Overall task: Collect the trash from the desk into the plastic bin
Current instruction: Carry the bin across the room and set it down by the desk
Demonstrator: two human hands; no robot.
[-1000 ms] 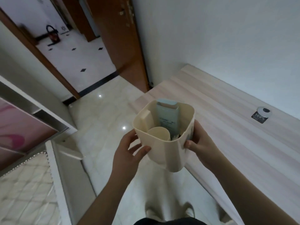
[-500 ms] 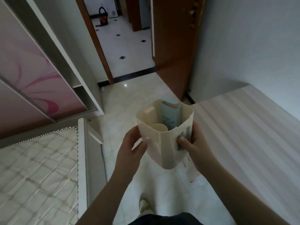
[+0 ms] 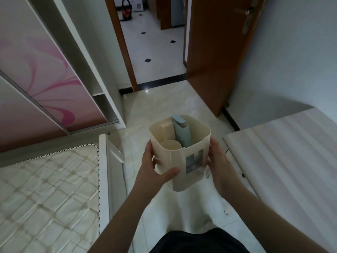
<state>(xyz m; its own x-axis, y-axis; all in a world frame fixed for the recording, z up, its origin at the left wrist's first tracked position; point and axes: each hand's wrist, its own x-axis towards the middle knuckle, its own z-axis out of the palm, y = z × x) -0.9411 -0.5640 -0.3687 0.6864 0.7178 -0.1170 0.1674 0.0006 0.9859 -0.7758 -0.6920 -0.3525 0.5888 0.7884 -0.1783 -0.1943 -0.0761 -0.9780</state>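
Observation:
I hold a cream plastic bin [image 3: 179, 169] in the air above the floor, between the bed and the desk. My left hand [image 3: 155, 172] grips its left side with the thumb across the front. My right hand [image 3: 218, 167] holds its right side, fingers round the wall. Inside the bin stand a pale blue carton [image 3: 181, 133], a cream box [image 3: 166, 130] and a paper cup [image 3: 170, 144]. A grey label shows on the bin's front right.
The light wooden desk [image 3: 284, 152] lies at the right. A bare mattress [image 3: 45, 189] in a white frame is at the left. Ahead stand a pink sliding wardrobe [image 3: 36, 79], a brown open door [image 3: 217, 52] and a tiled hallway [image 3: 155, 42].
The view has swung left, away from the desk and toward the doorway and bed. The bin has stayed between both hands, and my left thumb now lies across its front.

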